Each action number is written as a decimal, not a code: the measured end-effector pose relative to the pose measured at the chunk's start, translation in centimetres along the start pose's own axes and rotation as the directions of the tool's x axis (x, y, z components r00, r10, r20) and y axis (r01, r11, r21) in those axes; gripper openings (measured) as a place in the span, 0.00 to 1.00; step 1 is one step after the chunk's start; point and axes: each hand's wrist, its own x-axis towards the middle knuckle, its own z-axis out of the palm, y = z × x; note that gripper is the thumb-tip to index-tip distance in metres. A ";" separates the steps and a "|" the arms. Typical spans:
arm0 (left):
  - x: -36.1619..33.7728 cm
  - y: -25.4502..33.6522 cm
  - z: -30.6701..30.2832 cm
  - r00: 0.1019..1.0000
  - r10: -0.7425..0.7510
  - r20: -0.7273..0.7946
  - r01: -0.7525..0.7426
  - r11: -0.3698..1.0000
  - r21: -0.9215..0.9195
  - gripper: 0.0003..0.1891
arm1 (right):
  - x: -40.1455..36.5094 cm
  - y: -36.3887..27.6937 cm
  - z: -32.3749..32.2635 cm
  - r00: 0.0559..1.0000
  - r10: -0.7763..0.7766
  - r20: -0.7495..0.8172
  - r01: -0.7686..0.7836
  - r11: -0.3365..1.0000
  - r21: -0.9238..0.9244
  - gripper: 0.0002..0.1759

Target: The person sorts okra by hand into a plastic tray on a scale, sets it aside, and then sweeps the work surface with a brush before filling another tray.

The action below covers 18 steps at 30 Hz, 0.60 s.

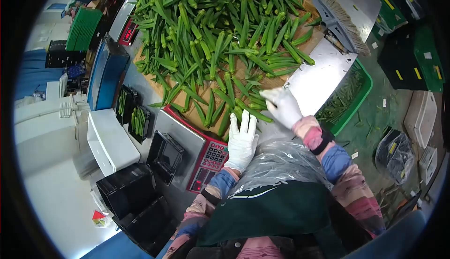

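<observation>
A large heap of green okra covers the brown board in front of me. My left hand, in a white glove, lies at the near edge of the heap with its fingers stretched out, their tips beside a few pods. To its right, my right hand, also gloved in white, is over the near right edge of the okra. Its fingers are bent in toward the pods; whatever they hold is hidden. Left of my left hand stands a red scale with a black tray on its metal plate.
Two black trays with okra, one an okra tray, stand left of the board. Nearby are a white bin and stacked black trays. On the right are a grey brush, a metal sheet and a green basket with okra scraps.
</observation>
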 end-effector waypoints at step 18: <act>0.2 -4.9 -3.9 0.924 -0.309 -0.223 0.305 0.951 -0.054 0.13 | -2.7 6.6 -10.3 0.670 0.564 -0.483 -0.355 0.814 0.460 0.15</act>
